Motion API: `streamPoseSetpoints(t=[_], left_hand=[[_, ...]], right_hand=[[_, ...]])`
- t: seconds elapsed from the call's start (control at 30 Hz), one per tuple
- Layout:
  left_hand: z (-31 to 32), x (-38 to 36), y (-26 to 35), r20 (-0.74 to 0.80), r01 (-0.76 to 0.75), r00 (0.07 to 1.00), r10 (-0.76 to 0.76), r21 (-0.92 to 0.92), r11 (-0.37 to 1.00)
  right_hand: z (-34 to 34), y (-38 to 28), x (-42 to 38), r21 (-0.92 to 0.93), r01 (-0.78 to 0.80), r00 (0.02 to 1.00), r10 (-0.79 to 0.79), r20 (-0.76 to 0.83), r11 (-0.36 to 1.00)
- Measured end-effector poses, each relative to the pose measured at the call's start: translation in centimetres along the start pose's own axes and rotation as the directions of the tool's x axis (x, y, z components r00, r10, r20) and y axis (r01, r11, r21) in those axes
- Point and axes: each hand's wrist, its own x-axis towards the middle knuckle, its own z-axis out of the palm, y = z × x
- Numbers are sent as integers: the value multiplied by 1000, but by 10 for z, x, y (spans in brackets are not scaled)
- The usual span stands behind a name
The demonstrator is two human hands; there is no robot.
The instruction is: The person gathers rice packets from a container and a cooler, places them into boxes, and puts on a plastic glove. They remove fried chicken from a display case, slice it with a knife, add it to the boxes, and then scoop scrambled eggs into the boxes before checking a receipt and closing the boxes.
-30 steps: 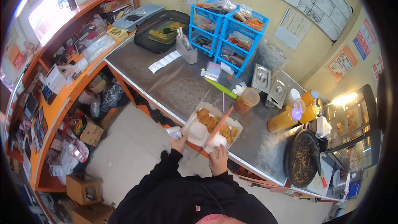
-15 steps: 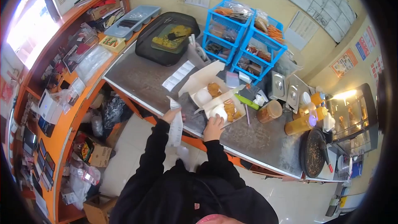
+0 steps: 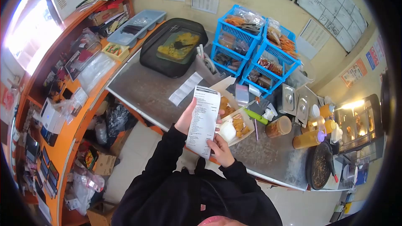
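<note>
A long printed receipt (image 3: 204,117) is held up before me, its text facing my eyes. My left hand (image 3: 185,118) grips its left side, the fingers running behind the paper. Lower down on the right edge, my right hand (image 3: 221,150) pinches it with the thumb in front. Behind the receipt, partly covered by it, are open takeaway boxes on the counter; the nearer box (image 3: 248,136) holds white rice (image 3: 227,131) and fried pieces (image 3: 240,126). More fried food (image 3: 226,105) shows in the farther box. Another paper slip (image 3: 185,88) lies flat to the left.
A black tray (image 3: 147,58) with a yellow-filled container stands at the back left. Blue stacked baskets (image 3: 279,74) rise behind the boxes. To the right are a green-handled tool (image 3: 256,116), a lidded tub (image 3: 278,127), sauce bottles (image 3: 307,139) and a black pan (image 3: 320,165).
The receipt has been raised and turned toward me. My right hand has left the nearer takeaway box and taken hold of the receipt's right edge.
</note>
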Motion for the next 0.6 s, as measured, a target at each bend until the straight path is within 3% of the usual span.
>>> streamPoseSetpoints(t=[0.1,0.2,0.3,0.33,0.43,0.5,0.57,0.6], left_hand=[[2,32,3,24,2,1000,-1,-15,1000],[11,61,6,68,-6,998,5,5,1000],[15,87,11,82,-8,997,8,-1,1000],[14,94,13,73,-7,997,7,-1,1000],[12,115,18,58,-21,998,19,34,999],[7,123,21,19,-32,999,32,30,999],[4,132,22,-30,-26,999,25,-19,999],[4,138,24,-27,-40,999,41,26,999]], right_hand=[[-20,-25,3,-102,-64,995,72,75,993],[-52,-59,-2,-297,-193,960,243,141,935],[-82,-108,-1,-700,-87,919,329,218,709],[-102,-110,3,-791,92,949,187,254,605],[-142,-146,18,-894,232,960,56,274,384],[-151,-197,34,-932,138,988,21,154,336],[-175,-232,65,-937,36,992,-122,-8,349],[-187,-252,84,-954,84,958,-285,-2,287]])
